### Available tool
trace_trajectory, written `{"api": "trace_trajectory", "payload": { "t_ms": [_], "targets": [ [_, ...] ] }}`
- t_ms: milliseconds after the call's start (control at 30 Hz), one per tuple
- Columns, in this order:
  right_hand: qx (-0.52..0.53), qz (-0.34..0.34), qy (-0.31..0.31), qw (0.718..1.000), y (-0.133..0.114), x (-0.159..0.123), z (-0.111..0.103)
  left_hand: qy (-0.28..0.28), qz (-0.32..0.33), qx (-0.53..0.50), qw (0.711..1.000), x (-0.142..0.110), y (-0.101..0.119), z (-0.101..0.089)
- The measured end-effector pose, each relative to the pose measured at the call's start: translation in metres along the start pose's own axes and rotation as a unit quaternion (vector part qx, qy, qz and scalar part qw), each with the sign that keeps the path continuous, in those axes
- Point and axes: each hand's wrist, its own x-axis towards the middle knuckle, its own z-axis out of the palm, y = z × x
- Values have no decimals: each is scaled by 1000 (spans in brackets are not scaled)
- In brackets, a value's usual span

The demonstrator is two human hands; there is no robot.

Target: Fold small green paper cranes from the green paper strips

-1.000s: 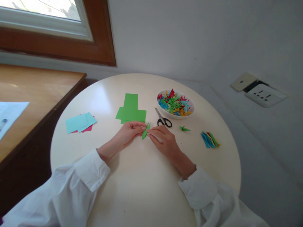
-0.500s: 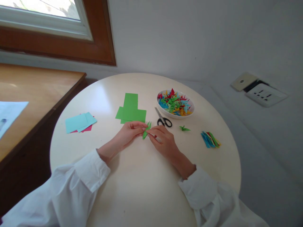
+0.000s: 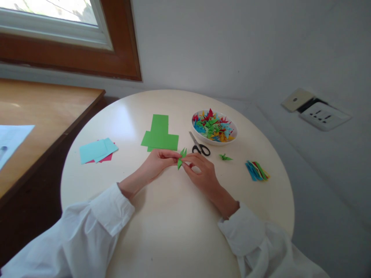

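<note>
From where I stand, I see the left hand [image 3: 160, 159] and the right hand [image 3: 203, 172] close together above the worktop [image 3: 168, 231]; both have the fingertips pinched narrow, and between them they hold a folded green paper [image 3: 183, 153], with two thin points upward and one end downward; its folding seems to me well advanced, because the shape is already slim and pointed; but it does not yet look like the small green figure [image 3: 225, 157], which lies finished, I think, near the scissors [image 3: 199, 146]; in the white bowl [image 3: 216, 143] there are many folded figures [image 3: 213, 125] of several colours, so much work appears done; what is left unfolded are the flat green sheets [image 3: 160, 129], the pale blue sheets [image 3: 92, 150] and the red paper [image 3: 109, 157] beneath these.
</note>
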Motion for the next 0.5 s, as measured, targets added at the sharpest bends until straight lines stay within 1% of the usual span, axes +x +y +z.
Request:
{"api": "trace_trajectory", "payload": {
  "t_ms": [67, 133, 233, 300, 400, 500],
  "targets": [
    [22, 23, 5, 999, 1, -1, 1, 3, 10, 17, 1000, 1, 0, 0],
    [64, 64, 10, 996, 2, -2, 2, 3, 19, 32, 999, 2, -2, -1],
    [144, 147, 22, 978, 3, -3, 5, -13, 36, 58, 998, 3, -5, -4],
    [179, 188, 28, 965, 3, -3, 7, -21, 44, 72, 996, 3, -6, -5],
    [215, 222, 33, 950, 1, -2, 8, -25, 45, 85, 995, 2, -5, -4],
    [244, 243, 37, 938, -1, 0, 9, -24, 67, 101, 992, 1, -5, -2]
  ]
}}
